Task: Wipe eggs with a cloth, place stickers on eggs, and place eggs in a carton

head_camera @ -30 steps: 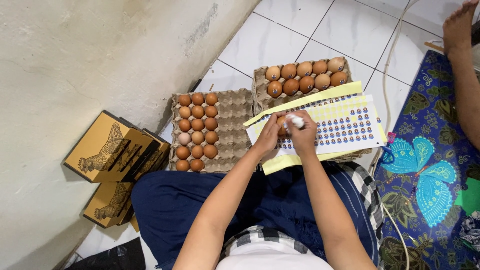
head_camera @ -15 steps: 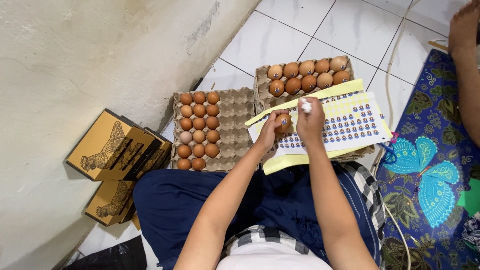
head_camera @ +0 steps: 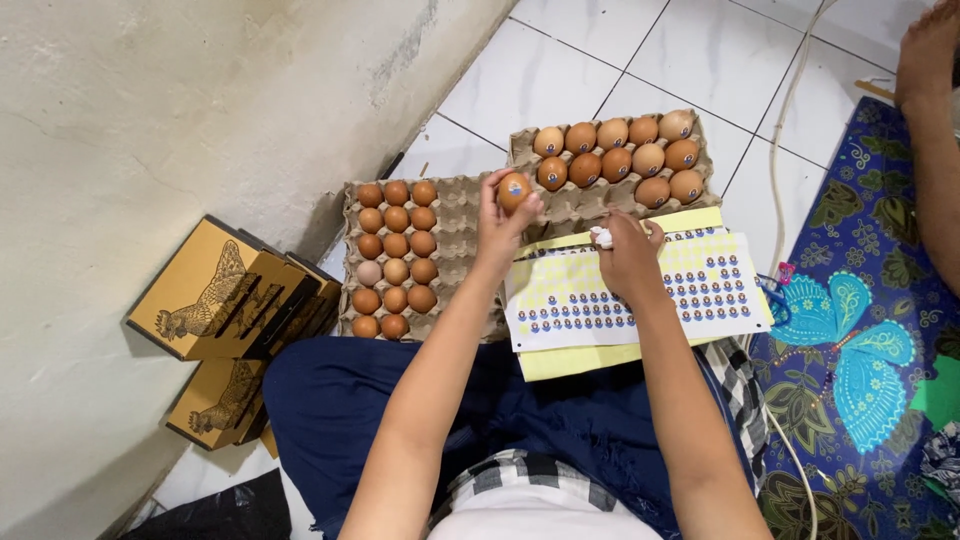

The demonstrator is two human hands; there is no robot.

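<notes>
My left hand point(head_camera: 500, 220) holds a brown egg point(head_camera: 514, 189) with a small round sticker on it, lifted over the edge of the far egg tray point(head_camera: 580, 205). My right hand point(head_camera: 628, 252) rests on a sheet of small round stickers point(head_camera: 640, 290) and pinches a crumpled white scrap point(head_camera: 601, 237). The far tray holds several brown stickered eggs point(head_camera: 625, 150). The near egg tray point(head_camera: 455, 225) on the left holds several brown eggs point(head_camera: 395, 258) in its left columns.
Flat cardboard boxes with a chicken print point(head_camera: 225, 300) lean against the wall at left. A blue butterfly-patterned mat point(head_camera: 860, 340) lies at right, with another person's arm point(head_camera: 930, 150) over it. A white cable point(head_camera: 790, 90) runs across the tiled floor.
My left hand has carried the egg away from the sticker sheet, up and left toward the far tray. My right hand stayed on the sheet, still holding the white scrap.
</notes>
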